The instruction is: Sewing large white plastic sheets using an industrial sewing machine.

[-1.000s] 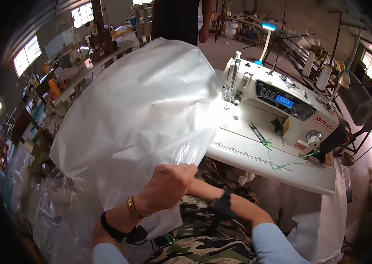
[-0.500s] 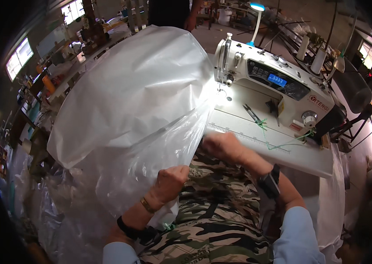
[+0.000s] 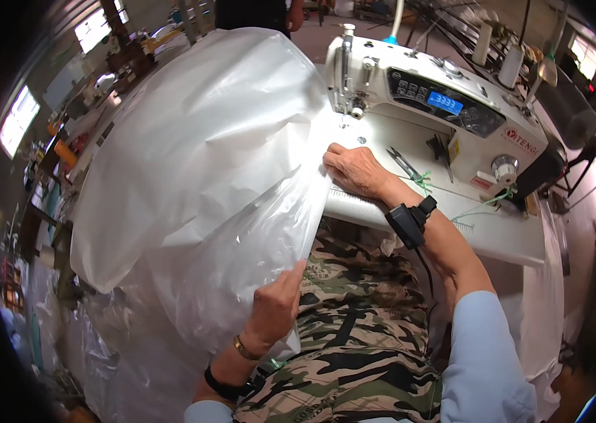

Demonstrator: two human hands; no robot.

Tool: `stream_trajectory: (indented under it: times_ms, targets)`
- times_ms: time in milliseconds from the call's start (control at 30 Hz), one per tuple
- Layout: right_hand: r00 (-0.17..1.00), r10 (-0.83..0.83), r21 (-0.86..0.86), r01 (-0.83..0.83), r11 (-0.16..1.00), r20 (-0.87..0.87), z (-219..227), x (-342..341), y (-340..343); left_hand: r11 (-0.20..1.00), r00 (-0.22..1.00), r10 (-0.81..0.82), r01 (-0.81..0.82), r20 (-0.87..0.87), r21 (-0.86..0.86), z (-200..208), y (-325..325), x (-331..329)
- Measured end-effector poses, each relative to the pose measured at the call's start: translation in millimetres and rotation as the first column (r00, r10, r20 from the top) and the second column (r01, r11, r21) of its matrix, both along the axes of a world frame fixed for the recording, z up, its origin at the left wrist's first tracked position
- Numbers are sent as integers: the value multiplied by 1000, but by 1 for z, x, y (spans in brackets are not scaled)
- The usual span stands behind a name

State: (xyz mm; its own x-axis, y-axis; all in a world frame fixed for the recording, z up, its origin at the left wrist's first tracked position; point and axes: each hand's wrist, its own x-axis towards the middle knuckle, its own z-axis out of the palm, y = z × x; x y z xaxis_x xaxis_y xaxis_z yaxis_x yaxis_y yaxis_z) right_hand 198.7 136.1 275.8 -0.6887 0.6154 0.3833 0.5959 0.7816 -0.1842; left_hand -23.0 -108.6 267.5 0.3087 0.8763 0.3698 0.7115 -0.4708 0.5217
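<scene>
A big white plastic sheet [image 3: 192, 155] with a shiny, clear film part [image 3: 241, 247] spreads from the sewing machine [image 3: 446, 99] toward my lap. My left hand [image 3: 277, 303] is closed on the film's right edge, low and near me, with the index finger lying along that edge. Farther up, my right hand [image 3: 355, 169] rests on the machine bed and pinches the same edge, just in front of the lit needle area. Between the two hands the edge runs taut. Its end under the presser foot is lost in glare.
Thread snips [image 3: 403, 163] with green thread lie on the bed, right of my right hand. Thread spools [image 3: 511, 67] stand behind the machine. Crumpled clear plastic [image 3: 107, 331] hangs at the left. A person in dark clothing [image 3: 252, 14] stands beyond the sheet.
My right hand has moved forward from near the bed's front edge and taken hold of the sheet's edge close to the needle. My left hand keeps its hold, its index finger now straighter.
</scene>
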Motion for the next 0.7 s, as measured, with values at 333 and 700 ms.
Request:
stream_trajectory:
  times_ms: [333,700]
  targets:
    - [973,-208,226,226,948,-98,-12,2,7,992,985,-37,56,170,-111,-25,27,12]
    - [966,-257,-84,257,963,9,-22,5,-5,995,996,-57,51,69,88,-25,91,17]
